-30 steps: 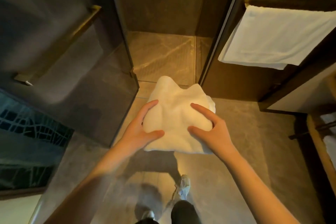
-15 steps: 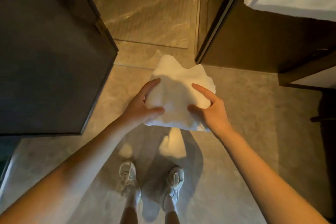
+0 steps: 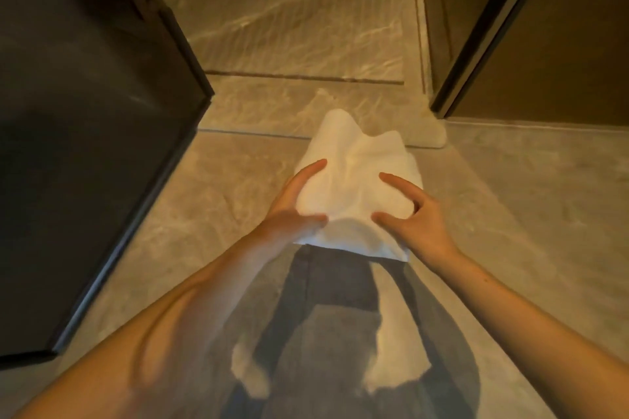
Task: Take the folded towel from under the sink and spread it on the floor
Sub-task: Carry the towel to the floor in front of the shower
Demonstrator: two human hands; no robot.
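I see the towel (image 3: 357,180), white, bunched, held in the air above the stone floor (image 3: 510,214), approx. centre of view. L hand (image 3: 292,211) grips the towel's left edge, thumb on top, fingers beneath. R hand (image 3: 418,218) grips its right edge, index finger and thumb spread over the cloth. Dark glass panel (image 3: 85,146) stands left of the towel; dark door frame (image 3: 483,37) beyond it, to the right.
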